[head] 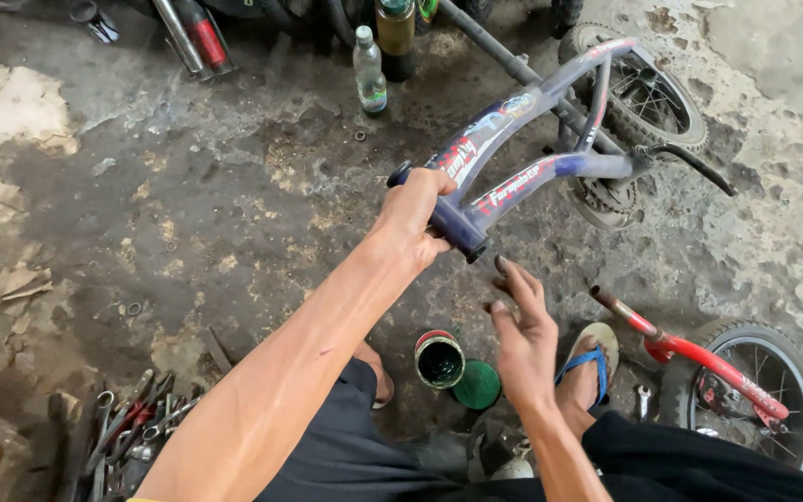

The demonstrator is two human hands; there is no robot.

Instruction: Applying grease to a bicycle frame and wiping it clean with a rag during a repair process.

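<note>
Dark shorts and our two forearms fill the bottom edge, knees apart over a stained, patchy concrete floor (234, 195) with flaking pale patches at left and right

We note a heap of wrenches (127, 423) on the floor at lower left, an open grease tin (440, 360) between our feet with its green lid (477, 385) just beside it, and our right foot in a blue-strapped sandal (590, 364). Right of that lies a red fork with a small spoked wheel (759, 404). Upper middle stands a clear plastic bottle (370, 72) with a darker bottle (395, 35) next to it

Our left hand (415, 218) is clamped around the head tube of a small blue bicycle frame (513, 153), fingers wrapped over the top. Our right hand (522, 330) hovers just below the tube's lower end, fingers spread and loose, holding nothing, not touching the frame as far as we can tell

Frame sits raised off the floor at the near end. Its long axis runs from our left hand up and to the right, away from us, head tube toward us, rear wheel (648, 93) at the far end resting on the floor. Nothing lies between our hands and the frame
</note>
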